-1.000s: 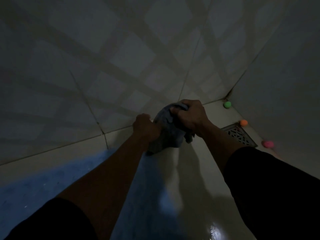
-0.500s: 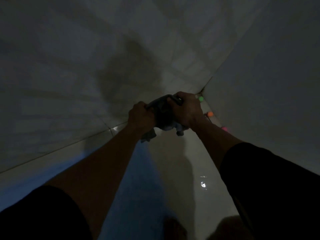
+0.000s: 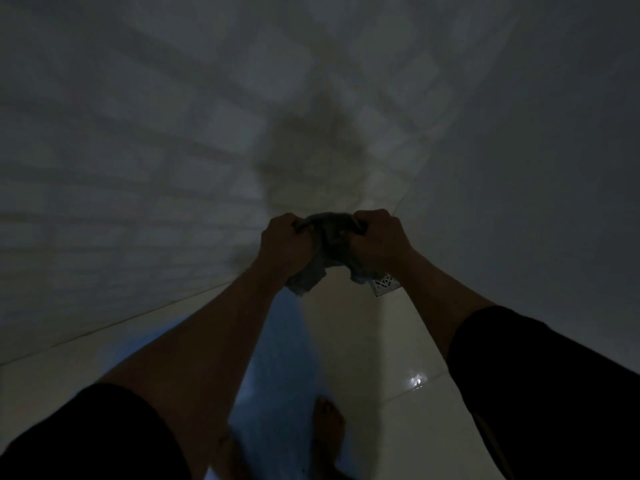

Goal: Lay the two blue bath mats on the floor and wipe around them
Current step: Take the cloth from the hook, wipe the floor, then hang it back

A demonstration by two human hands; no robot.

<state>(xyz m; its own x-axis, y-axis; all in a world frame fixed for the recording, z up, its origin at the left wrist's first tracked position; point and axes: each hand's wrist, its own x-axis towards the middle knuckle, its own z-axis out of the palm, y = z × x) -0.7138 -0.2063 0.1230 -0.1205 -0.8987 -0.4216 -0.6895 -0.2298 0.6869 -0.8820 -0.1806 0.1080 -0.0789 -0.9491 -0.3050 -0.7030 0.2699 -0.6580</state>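
Note:
A bunched grey cloth (image 3: pixel 329 247) hangs in the air in front of me, gripped from both sides. My left hand (image 3: pixel 284 244) is closed on its left end and my right hand (image 3: pixel 377 240) on its right end. Loose corners of the cloth dangle below my fists. A blue bath mat (image 3: pixel 284 358) lies flat on the pale floor under my arms, running toward me. My bare feet (image 3: pixel 327 431) stand at its near end. The room is dim; a second mat cannot be made out.
A tiled wall (image 3: pixel 138 168) rises on the left and a plain wall (image 3: pixel 536 168) on the right, meeting in a corner ahead. A metal floor drain (image 3: pixel 384 284) shows just below my right hand. The glossy floor tiles (image 3: pixel 398 341) lie right of the mat.
I have stood up, and the view has risen. Both hands lifted the cloth higher and pulled slightly apart. The coloured balls by the right wall are hidden now.

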